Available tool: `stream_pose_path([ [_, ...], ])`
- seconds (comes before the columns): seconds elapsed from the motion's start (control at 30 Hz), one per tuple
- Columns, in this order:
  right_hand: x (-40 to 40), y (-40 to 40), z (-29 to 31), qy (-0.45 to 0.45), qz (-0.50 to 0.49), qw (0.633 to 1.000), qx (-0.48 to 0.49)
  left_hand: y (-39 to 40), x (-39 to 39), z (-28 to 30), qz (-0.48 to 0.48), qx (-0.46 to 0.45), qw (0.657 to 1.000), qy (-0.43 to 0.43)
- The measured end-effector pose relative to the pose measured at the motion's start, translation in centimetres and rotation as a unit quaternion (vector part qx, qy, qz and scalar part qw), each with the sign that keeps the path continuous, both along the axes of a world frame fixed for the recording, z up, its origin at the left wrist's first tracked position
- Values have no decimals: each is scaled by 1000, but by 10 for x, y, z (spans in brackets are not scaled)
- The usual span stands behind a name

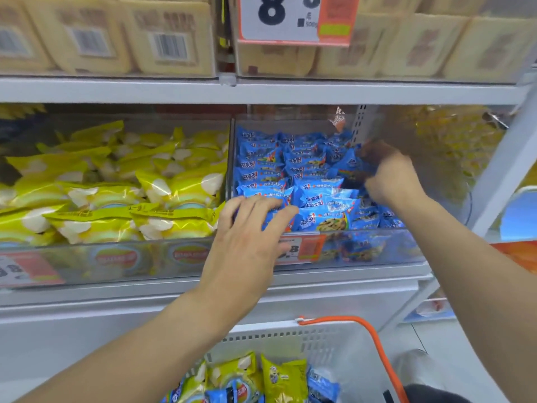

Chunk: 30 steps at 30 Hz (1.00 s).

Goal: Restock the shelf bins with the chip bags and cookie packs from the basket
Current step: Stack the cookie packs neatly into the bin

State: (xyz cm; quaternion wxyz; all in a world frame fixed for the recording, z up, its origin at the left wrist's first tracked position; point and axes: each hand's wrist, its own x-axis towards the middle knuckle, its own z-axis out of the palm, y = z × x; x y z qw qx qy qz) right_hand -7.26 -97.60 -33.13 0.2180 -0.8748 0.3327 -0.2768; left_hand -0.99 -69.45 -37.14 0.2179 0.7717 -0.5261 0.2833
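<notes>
Cookie packs (316, 181) beside chip bags (116, 181)

A white metal shelf (261, 93) carries the goods in tiers. On the middle tier stand two clear bins side by side: the left bin (116, 257) is heaped with yellow chip bags (116, 181), the right bin (363, 251) with blue cookie packs (313, 175). Price tags are fixed to both bin fronts. The top tier holds beige packets (168, 39) behind clear fronts, with a large price sign (293, 18) hung at its middle. Below, on the floor, stands a white basket (290, 341) with an orange handle.
</notes>
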Motion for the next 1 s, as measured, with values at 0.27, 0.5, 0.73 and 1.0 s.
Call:
stream_pose_path([
  [0.27, 20, -4, -1, 43, 57, 994, -84, 1, 1, -1, -5, -4, 1000, 1],
  [0.5, 9, 0, 7, 186, 41, 976, -106, 2, 3, 0, -9, 14, 1000, -1],
  [0.73, -37, 22, 24, -2, 66, 995, -78, 15, -3, 9, -80, -26, 996, 5],
  [1.0, -63, 144, 17, -212, 202, 948, -124, 75, -10, -4, -147, -10, 987, 68],
])
